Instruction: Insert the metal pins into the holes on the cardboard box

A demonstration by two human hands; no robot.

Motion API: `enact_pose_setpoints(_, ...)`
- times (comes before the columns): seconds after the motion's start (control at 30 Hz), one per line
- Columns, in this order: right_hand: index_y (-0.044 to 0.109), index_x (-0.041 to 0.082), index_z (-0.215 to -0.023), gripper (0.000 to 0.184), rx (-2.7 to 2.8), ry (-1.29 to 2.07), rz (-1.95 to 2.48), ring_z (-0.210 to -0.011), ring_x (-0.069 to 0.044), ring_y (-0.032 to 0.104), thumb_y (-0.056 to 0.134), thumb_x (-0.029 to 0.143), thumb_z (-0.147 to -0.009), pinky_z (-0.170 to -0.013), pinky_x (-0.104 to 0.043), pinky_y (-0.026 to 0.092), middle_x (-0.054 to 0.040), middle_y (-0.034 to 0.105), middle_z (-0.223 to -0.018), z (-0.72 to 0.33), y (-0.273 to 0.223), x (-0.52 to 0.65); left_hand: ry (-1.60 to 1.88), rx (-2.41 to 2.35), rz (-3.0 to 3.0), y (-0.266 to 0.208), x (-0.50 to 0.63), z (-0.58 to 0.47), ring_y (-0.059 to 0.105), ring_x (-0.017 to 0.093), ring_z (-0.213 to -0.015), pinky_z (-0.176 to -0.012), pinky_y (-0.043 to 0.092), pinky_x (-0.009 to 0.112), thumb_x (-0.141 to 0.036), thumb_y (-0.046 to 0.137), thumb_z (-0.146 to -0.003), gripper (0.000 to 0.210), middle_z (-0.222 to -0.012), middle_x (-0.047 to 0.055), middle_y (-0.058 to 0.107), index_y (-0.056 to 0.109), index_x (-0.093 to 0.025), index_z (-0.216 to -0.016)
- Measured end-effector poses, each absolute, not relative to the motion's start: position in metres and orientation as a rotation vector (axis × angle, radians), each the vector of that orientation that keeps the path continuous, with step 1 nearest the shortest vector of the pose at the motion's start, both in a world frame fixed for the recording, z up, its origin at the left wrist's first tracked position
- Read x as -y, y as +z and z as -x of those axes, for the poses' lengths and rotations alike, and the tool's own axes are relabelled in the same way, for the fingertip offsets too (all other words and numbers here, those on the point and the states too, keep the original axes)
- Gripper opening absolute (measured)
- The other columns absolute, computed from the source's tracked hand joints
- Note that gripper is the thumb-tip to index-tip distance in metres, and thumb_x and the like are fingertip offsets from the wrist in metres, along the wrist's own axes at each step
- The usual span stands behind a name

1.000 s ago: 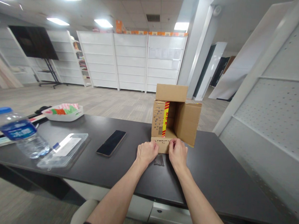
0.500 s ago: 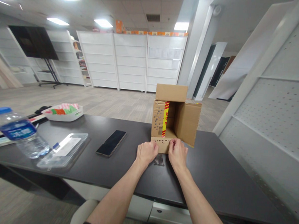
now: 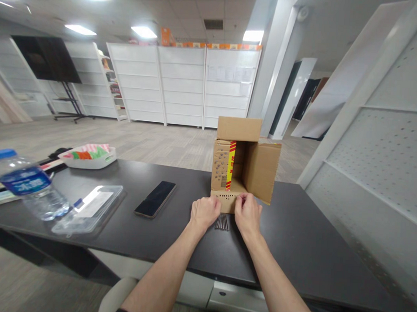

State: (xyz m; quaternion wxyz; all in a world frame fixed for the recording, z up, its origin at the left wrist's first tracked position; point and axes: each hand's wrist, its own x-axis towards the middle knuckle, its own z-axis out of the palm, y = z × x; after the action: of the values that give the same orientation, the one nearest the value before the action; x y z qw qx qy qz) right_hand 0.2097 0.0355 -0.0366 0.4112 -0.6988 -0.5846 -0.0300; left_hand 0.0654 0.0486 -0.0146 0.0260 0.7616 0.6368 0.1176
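Observation:
An open cardboard box (image 3: 262,170) lies on its side on the dark tabletop, its opening facing me. Yellow and red tape (image 3: 231,164) runs down its left flap, which is dotted with small round marks. The lower flap (image 3: 228,206) has rows of small dark holes. My left hand (image 3: 205,209) is closed at the left end of this flap, fingers curled around its edge. At the right end my right hand (image 3: 247,211) pinches it with thumb and fingers. Several nails or screws (image 3: 222,222) lie side by side on the table between my wrists; their exact kind is unclear.
A black phone (image 3: 155,200) lies left of my hands. Farther left are a clear plastic case (image 3: 90,208), a water bottle (image 3: 28,184) and a white tray (image 3: 89,163) with colourful packets. A perforated white panel (image 3: 386,160) stands along the table's right side.

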Motion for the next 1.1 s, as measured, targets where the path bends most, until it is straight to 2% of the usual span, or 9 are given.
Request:
enact_pose_setpoints(0.33,0.053,0.017,-0.088,0.025,1.446,-0.042,1.688,-0.082,-0.023,0.057,0.034,0.033,-0.089,-0.077,-0.035,0.031,-0.0084,0.065,-0.085,-0.211,-0.039,-0.036,0.367,-1.973,-2.348,-0.013,-0.048,-0.065,0.067,0.025,-0.082,-0.073,0.048,0.034,-0.033,0.029,-0.089,0.04,-0.087,0.012,0.07,0.066,-0.018,-0.093)
enact_pose_setpoints(0.47,0.053,0.017,-0.089,0.02,1.444,-0.025,1.658,-0.08,-0.022,0.057,0.041,0.033,-0.085,-0.076,-0.034,0.031,-0.0064,0.065,-0.085,-0.212,-0.041,-0.037,0.358,-1.961,-2.344,-0.012,-0.048,-0.065,0.067,0.025,-0.084,-0.075,0.048,0.035,-0.034,0.029,-0.09,0.041,-0.089,0.013,0.07,0.066,-0.018,-0.094)
enact_pose_setpoints(0.8,0.049,0.019,-0.084,0.01,1.47,-0.116,1.529,-0.079,-0.021,0.052,0.042,0.025,-0.083,-0.072,-0.034,0.039,-0.007,0.056,-0.083,-0.214,-0.044,-0.042,0.339,-1.971,-2.325,-0.01,-0.047,-0.066,0.067,0.025,-0.085,-0.076,0.048,0.035,-0.034,0.029,-0.09,0.041,-0.09,0.013,0.07,0.066,-0.018,-0.096)
enact_pose_setpoints(1.1,0.05,0.019,-0.085,0.008,1.45,-0.095,1.431,-0.076,-0.02,0.051,0.043,0.023,-0.083,-0.071,-0.034,0.042,-0.0057,0.055,-0.081,-0.215,-0.045,-0.044,0.343,-1.964,-2.336,-0.009,-0.046,-0.066,0.067,0.025,-0.084,-0.074,0.048,0.035,-0.033,0.028,-0.09,0.04,-0.089,0.012,0.07,0.066,-0.019,-0.095)
